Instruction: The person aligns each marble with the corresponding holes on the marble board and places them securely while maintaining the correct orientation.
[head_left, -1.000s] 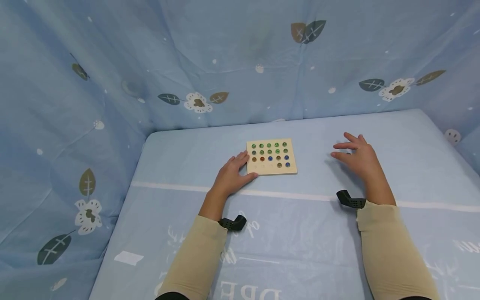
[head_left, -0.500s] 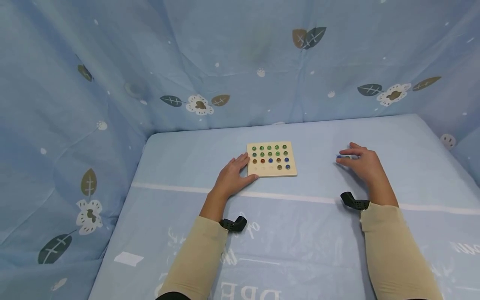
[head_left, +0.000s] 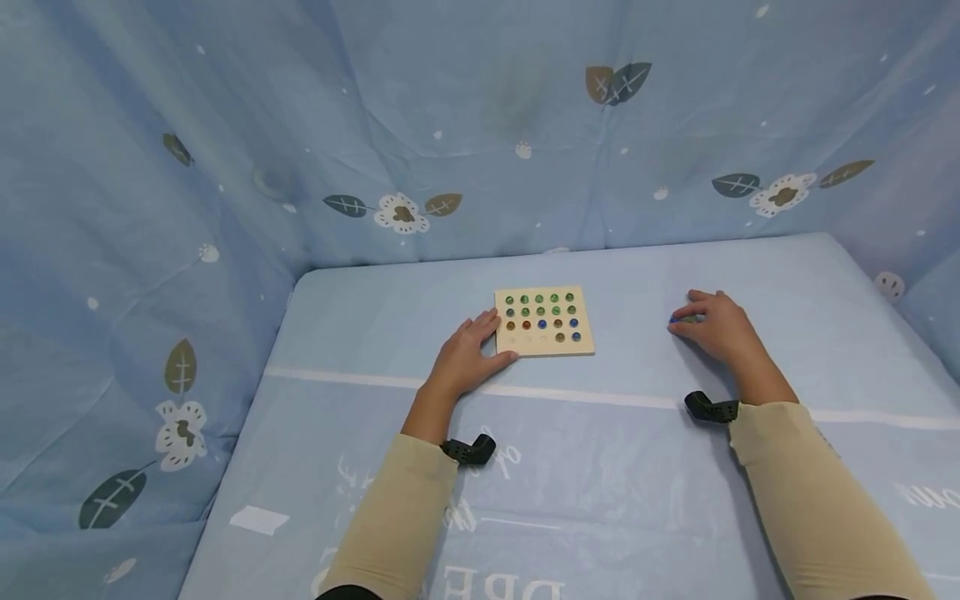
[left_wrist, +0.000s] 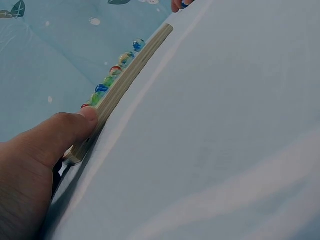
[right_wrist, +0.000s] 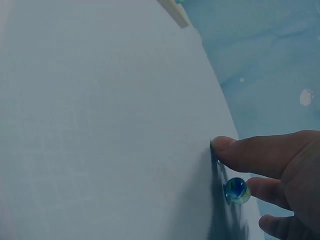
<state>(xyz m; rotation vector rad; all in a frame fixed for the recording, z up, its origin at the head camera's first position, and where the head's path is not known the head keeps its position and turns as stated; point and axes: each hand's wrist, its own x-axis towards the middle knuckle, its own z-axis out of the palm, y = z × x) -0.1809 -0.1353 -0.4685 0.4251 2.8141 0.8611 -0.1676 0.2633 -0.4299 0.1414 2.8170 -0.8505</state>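
Observation:
A pale wooden board (head_left: 543,348) lies on the table, with green, amber, red and blue glass marbles in rows of round hollows; a few hollows in its near left row are bare. My left hand (head_left: 467,354) rests at the board's near left corner, fingers along the left edge and thumb on the near edge. In the left wrist view the thumb (left_wrist: 75,127) presses the board's side; the other fingers are mostly hidden. Right of the board, my right hand (head_left: 716,327) pinches a blue marble (head_left: 673,320) at its fingertips. Another blue-green marble (right_wrist: 237,190) sits by its lower fingers.
The table (head_left: 600,467) has a light blue cloth with a white stripe and printed lettering. Behind and to the left hangs a blue flowered curtain (head_left: 480,167). Each wrist wears a black camera mount (head_left: 471,450). A white patch (head_left: 258,520) lies at the front left.
My right hand has come lower, and its spread fingers have drawn together round the blue marble, which has shifted slightly left. My left hand stays at the board's corner.

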